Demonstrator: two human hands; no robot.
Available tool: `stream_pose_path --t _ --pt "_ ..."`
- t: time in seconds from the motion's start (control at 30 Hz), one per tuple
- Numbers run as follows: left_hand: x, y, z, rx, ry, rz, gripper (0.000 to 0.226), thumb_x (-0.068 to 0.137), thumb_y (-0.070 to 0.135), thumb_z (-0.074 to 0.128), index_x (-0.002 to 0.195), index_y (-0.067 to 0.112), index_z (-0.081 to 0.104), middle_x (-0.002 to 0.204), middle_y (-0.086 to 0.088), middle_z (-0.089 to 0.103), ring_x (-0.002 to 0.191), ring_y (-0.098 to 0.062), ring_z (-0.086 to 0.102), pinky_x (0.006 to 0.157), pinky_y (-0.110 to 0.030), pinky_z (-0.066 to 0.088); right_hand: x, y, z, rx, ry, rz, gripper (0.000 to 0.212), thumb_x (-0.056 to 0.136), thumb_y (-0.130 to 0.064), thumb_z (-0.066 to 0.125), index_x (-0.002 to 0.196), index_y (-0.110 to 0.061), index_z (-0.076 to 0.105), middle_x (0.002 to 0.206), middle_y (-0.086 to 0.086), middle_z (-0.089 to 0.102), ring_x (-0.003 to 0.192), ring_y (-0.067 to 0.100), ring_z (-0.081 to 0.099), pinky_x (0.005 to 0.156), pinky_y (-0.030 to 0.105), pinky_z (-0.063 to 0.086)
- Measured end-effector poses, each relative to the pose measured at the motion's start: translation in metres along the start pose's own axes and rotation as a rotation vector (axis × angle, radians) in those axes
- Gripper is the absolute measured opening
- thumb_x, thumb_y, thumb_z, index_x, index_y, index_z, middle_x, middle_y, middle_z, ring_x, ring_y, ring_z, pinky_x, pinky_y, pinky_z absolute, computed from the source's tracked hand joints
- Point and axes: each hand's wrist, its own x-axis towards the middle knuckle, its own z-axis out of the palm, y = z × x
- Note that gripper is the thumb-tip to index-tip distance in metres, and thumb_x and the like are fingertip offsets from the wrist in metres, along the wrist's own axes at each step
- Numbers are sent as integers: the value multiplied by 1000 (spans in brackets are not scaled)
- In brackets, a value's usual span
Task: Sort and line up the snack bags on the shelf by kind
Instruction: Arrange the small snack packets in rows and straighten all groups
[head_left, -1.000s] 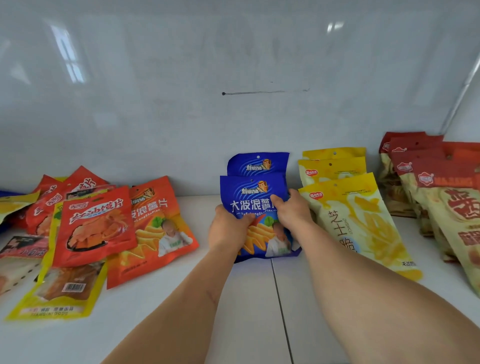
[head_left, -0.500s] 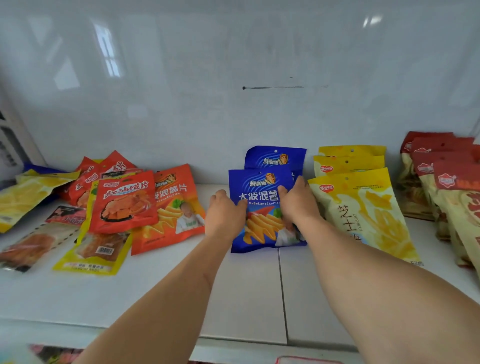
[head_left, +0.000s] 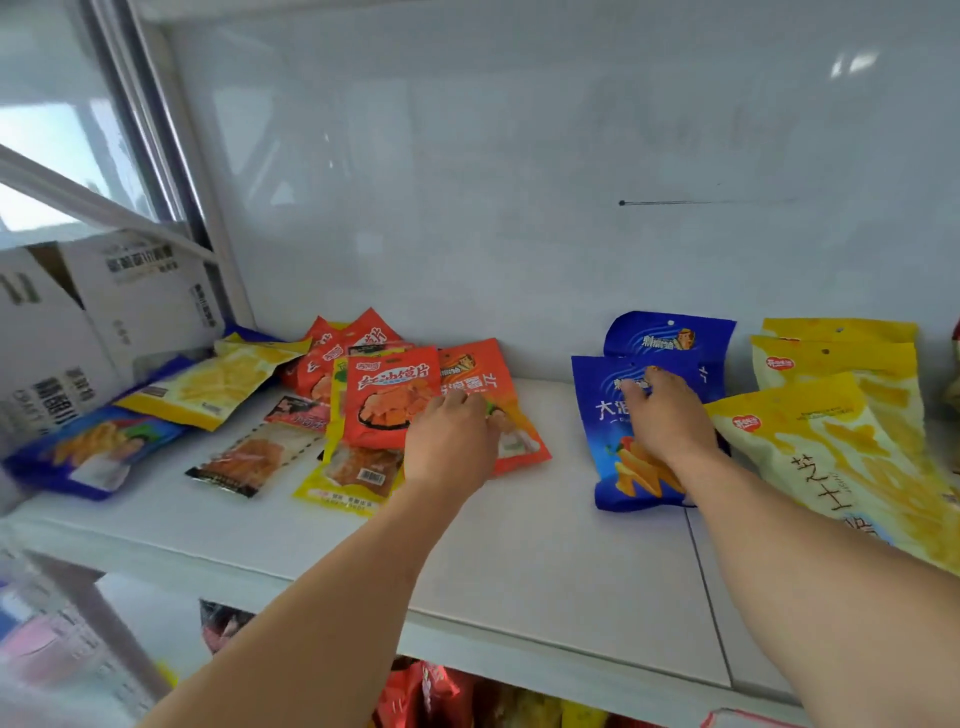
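Blue foil bag (head_left: 618, 441) now only under the flat right hand (head_left: 670, 421); left hand (head_left: 449, 441) moved off, fingers loose over the orange crisp packet (head_left: 483, 384). Oranges next, probably.

Red bag (head_left: 390, 397) at the front of the left pile: white characters 红油馍片 across its top, small logo above them too small to read.

Orange bag (head_left: 480, 387) behind it: characters partly readable, 浪薯片, the rest covered.

Front blue bag (head_left: 623, 441): large white 大 and part of a second character; the right hand (head_left: 670, 421) lies over the remainder. Yellow brand script near its top, not legible.

Rear blue bag (head_left: 670, 338): same yellow script, too blurred to read.

Big yellow bag (head_left: 852, 467) at right: dark characters 芝士 running downward; red oval logo, unreadable.

Flat yellow packet (head_left: 358, 475): barcode, digits unreadable.

White carton (head_left: 93, 322) far left: dark print, blurred.
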Motion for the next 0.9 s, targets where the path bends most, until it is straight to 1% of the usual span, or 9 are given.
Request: stream_pose_path --t 0.07,0.2,0.3,0.37,0.47,0.53,0.67,0.73,0.9 --pt "-1 -22 -6 -3 -2 -2 33 102 35 42 118 16 63 122 -3 62 117 -26 54 85 -37 46 0 -8 1 25 10 7 46 103 -37 43 135 -5 52 139 15 54 126 33 50 98 41 43" --pt "2 -60 -13 -30 22 -1 34 102 35 40 119 17 63 122 -3 62 115 -28 55 89 -39 46 -2 -43 12 75 -31 -44 46 103 -39 44 137 -10 54 139 13 55 126 32 52 100 40 42" --pt "3 -88 -14 -45 40 0 35 102 35 40 122 18 62 121 -2 64 114 -26 57 85 -36 47 -6 -71 30 56 -43 -89 39 102 -36 45 126 -10 62 129 14 62 117 34 57 91 37 44" --pt "4 -107 -15 -47 48 -1 34 102 36 41 119 17 63 119 -2 64 112 -26 58 83 -36 48 -12 -88 45 26 -73 -105 39 101 -37 45 120 -9 63 124 13 65 114 33 59 85 34 43" --pt "5 -130 -18 -40 50 20 31 102 33 42 113 15 64 114 -2 63 105 -25 59 76 -34 49 -23 -114 64 11 -97 -114 42 102 -38 45 129 -10 59 133 13 60 120 32 56 94 36 44" --pt "7 -144 -21 -46 57 23 31 103 33 41 112 15 63 111 -2 62 103 -24 60 74 -34 48 -31 -132 74 -11 -94 -130 42 103 -37 46 130 -9 59 133 14 60 120 33 56 94 36 44" --pt "14 -166 -24 -50 72 6 32 103 37 41 108 15 64 109 -3 63 106 -25 58 75 -36 49 -36 -166 96 -57 -87 -194 41 100 -39 48 129 -12 61 130 15 61 119 33 56 95 38 45" --pt "19 -174 -24 -46 74 -7 32 103 35 41 108 14 65 110 -3 63 106 -25 57 72 -34 45 -38 -184 104 -63 -91 -238 40 99 -41 48 126 -16 62 128 13 62 119 31 56 96 38 46" --pt "23 -200 -32 -30 80 -82 33 103 35 40 114 15 64 114 -2 63 105 -23 57 73 -33 42 -43 -230 121 -63 -143 -355 45 101 -41 45 136 -15 56 138 10 55 127 28 51 103 38 41"
